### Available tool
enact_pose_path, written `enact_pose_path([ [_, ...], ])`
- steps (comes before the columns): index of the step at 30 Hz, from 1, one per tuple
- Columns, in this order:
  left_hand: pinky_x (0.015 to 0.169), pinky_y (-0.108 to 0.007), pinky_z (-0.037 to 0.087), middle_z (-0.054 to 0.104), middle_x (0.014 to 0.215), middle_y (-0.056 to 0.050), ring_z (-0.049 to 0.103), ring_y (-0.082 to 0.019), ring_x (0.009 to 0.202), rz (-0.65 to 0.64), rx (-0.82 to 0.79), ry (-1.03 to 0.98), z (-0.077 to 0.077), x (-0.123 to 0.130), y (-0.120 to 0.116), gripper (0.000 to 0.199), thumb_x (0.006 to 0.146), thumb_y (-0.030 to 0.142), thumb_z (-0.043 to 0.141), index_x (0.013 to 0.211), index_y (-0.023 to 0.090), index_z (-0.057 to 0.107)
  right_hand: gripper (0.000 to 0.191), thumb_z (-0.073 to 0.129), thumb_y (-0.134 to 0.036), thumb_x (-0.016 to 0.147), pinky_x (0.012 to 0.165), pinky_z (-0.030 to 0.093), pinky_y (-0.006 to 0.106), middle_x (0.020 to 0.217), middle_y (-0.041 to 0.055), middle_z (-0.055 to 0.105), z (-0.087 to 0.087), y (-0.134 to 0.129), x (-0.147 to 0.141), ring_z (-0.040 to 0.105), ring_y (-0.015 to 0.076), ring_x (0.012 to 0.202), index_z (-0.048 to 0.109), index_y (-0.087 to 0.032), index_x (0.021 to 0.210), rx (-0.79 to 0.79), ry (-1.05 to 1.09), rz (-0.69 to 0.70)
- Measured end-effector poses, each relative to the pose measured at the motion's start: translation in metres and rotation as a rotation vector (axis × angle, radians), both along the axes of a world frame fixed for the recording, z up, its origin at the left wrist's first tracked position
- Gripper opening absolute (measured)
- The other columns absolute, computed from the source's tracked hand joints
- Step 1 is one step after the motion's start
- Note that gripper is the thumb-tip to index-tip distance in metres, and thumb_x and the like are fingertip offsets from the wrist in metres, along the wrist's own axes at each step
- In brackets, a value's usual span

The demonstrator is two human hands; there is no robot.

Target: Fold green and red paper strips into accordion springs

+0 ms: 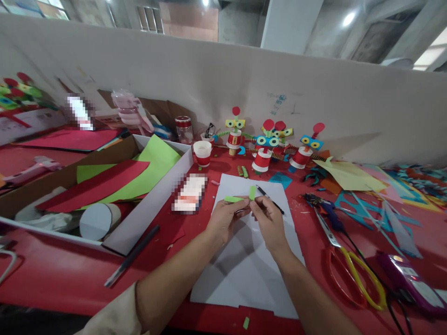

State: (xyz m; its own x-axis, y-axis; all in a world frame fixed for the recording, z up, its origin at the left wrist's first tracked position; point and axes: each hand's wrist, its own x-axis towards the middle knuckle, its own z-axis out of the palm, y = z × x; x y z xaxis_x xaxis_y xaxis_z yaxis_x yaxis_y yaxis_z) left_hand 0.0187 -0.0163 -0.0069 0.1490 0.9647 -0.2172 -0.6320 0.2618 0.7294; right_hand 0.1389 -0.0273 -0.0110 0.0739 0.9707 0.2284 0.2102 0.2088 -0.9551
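Observation:
Above a large white sheet on the red table, my two hands meet. My left hand pinches a green paper strip that points to the left. Fingers of my right hand are closed on the upright green end, touching my left fingertips. Whether the two green parts are one piece I cannot tell. A black pen lies on the sheet just beyond my right hand.
Left, a white box holds coloured paper. Paper-cup figures and stacked cups stand behind. Right lie scissors, a glue gun and a purple device. A dark rod lies before the box.

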Motion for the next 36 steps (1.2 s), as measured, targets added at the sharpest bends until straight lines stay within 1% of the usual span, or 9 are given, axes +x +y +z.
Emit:
enact_pose_path([
  [3,0.081,-0.03,0.049,0.072,0.077,-0.005,0.064,-0.016,0.078,0.018,-0.024,-0.014,0.001,0.001,0.0,0.02,0.055,0.022,0.083,0.071,0.014,0.074,0.017,0.058,-0.037,0.083,0.06,0.041,0.027,0.073,-0.0009,0.058,0.0,-0.001,-0.002,0.051,0.0136,0.064,0.06,-0.02,0.08,0.011,-0.04,-0.033],
  [6,0.08,-0.029,0.049,0.073,0.077,-0.006,0.064,-0.015,0.076,0.031,-0.021,-0.025,0.002,0.002,0.0,0.021,0.054,0.021,0.084,0.072,0.013,0.075,0.02,0.061,-0.037,0.081,0.062,0.045,0.028,0.083,0.0016,0.064,0.0,0.0,-0.001,0.056,0.0152,0.07,0.061,-0.021,0.091,-0.003,0.033,-0.036],
  [8,0.08,-0.029,0.049,0.073,0.076,-0.006,0.064,-0.015,0.076,0.033,-0.012,-0.018,0.002,0.002,0.0,0.021,0.054,0.021,0.084,0.072,0.013,0.075,0.022,0.062,-0.037,0.08,0.064,0.047,0.028,0.085,0.0024,0.065,-0.001,0.001,0.0,0.057,0.0154,0.07,0.062,-0.02,0.093,-0.015,0.055,-0.024],
  [14,0.08,-0.03,0.046,0.072,0.074,-0.006,0.062,-0.016,0.075,0.066,0.037,0.122,-0.004,0.0,0.003,0.024,0.056,0.025,0.083,0.076,0.014,0.076,0.025,0.067,-0.039,0.075,0.066,0.047,0.03,0.083,0.0032,0.068,-0.001,0.003,0.001,0.059,0.0164,0.072,0.067,-0.019,0.092,-0.079,0.14,0.007],
  [20,0.08,-0.033,0.044,0.072,0.074,-0.007,0.062,-0.018,0.078,0.084,0.076,0.192,-0.004,0.0,0.0,0.023,0.058,0.028,0.081,0.075,0.014,0.076,0.021,0.074,-0.036,0.065,0.063,0.045,0.028,0.074,0.0015,0.068,0.005,0.005,0.001,0.056,0.015,0.069,0.071,-0.02,0.077,-0.208,0.318,0.034],
  [23,0.08,-0.033,0.044,0.072,0.074,-0.007,0.061,-0.018,0.077,0.103,0.069,0.191,-0.005,0.002,-0.002,0.024,0.056,0.027,0.082,0.075,0.014,0.075,0.015,0.073,-0.033,0.064,0.06,0.043,0.028,0.064,-0.0001,0.064,0.007,0.005,0.001,0.052,0.0136,0.062,0.07,-0.019,0.068,-0.2,0.282,0.028],
  [28,0.071,-0.03,0.044,0.068,0.07,-0.003,0.058,-0.015,0.069,0.198,0.04,0.229,-0.007,0.005,-0.005,0.022,0.053,0.024,0.083,0.07,0.015,0.072,0.014,0.071,-0.032,0.066,0.054,0.038,0.027,0.06,-0.0017,0.061,0.001,0.003,0.001,0.048,0.0123,0.054,0.067,-0.019,0.069,-0.18,0.207,-0.015],
  [32,0.068,-0.028,0.042,0.065,0.066,0.0,0.057,-0.013,0.067,0.217,0.036,0.215,-0.005,0.006,-0.006,0.032,0.051,0.022,0.084,0.078,0.015,0.071,0.012,0.069,-0.03,0.07,0.055,0.035,0.026,0.06,-0.0036,0.057,-0.003,0.003,0.001,0.044,0.0112,0.056,0.063,-0.02,0.067,-0.1,0.2,0.022],
  [36,0.07,-0.027,0.042,0.064,0.068,0.001,0.056,-0.012,0.067,0.223,0.044,0.199,-0.002,0.005,-0.006,0.038,0.05,0.021,0.085,0.084,0.014,0.07,0.013,0.069,-0.03,0.071,0.057,0.035,0.025,0.061,-0.004,0.054,-0.003,0.004,0.0,0.044,0.0115,0.059,0.061,-0.021,0.067,-0.1,0.283,0.068],
])
